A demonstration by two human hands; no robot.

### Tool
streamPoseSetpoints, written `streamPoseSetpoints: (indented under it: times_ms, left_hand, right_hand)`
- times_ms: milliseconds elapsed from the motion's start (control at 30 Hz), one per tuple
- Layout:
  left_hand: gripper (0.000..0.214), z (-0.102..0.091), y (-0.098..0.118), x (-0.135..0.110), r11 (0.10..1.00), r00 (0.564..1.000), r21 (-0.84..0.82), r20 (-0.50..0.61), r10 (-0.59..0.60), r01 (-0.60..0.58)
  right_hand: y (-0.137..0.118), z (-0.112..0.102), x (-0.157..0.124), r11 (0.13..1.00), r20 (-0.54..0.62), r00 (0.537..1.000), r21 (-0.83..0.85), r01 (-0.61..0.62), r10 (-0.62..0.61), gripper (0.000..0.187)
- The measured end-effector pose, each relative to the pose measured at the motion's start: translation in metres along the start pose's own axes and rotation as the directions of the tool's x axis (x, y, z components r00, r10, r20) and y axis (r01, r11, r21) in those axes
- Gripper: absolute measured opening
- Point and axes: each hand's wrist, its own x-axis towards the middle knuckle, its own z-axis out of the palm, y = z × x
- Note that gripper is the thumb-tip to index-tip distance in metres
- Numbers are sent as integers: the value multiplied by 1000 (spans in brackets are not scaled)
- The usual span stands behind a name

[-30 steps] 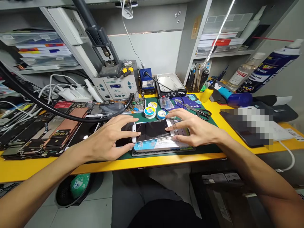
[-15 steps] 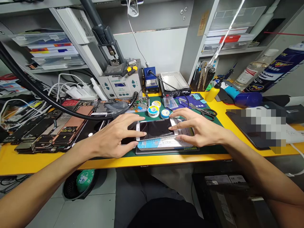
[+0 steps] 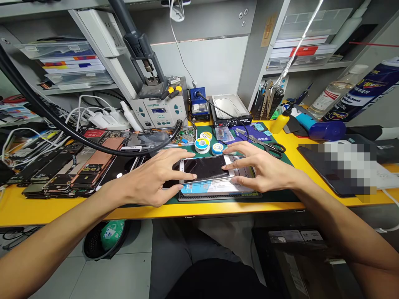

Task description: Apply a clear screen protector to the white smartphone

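Observation:
A smartphone (image 3: 205, 167) with white ends and a dark screen lies lengthwise across a blue and white flat package (image 3: 199, 188). My left hand (image 3: 156, 176) holds its left end, the index fingertip on the glass, the thumb at the near corner and another finger by the far edge. At the right end, my right hand (image 3: 258, 166) grips the phone with a fingertip on the screen and the thumb along the near edge. Under the package is a grey perforated plate (image 3: 193, 199) on a green mat (image 3: 280, 195). The phone's underside is hidden.
Solder spools (image 3: 202, 145) stand just behind the phone, with scissors (image 3: 274, 148) to the right. Stacked phone parts (image 3: 90, 166) crowd the left, under a black hose (image 3: 71, 135). A soldering station (image 3: 160, 111) sits behind; a dark tablet-like slab (image 3: 324, 174) lies right.
My left index fingertip has slid slightly to the right over the screen. My right hand and the phone keep nearly the same place; the whole view has shifted a little.

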Motion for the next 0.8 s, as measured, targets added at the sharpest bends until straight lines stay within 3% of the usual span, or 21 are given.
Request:
streamPoseSetpoints:
  times_ms: [567,800]
  left_hand:
    - [35,2,-6,-6,998,996,30,-59,63,-61]
    - [43,-1,1,1,998,999,36,10,49,-49]
  right_hand:
    - [-1,-1,0,1000,-8,1000,-14,4,-4,33]
    - [-2,-1,1,1000,-5,1000,-26,9,-10,32]
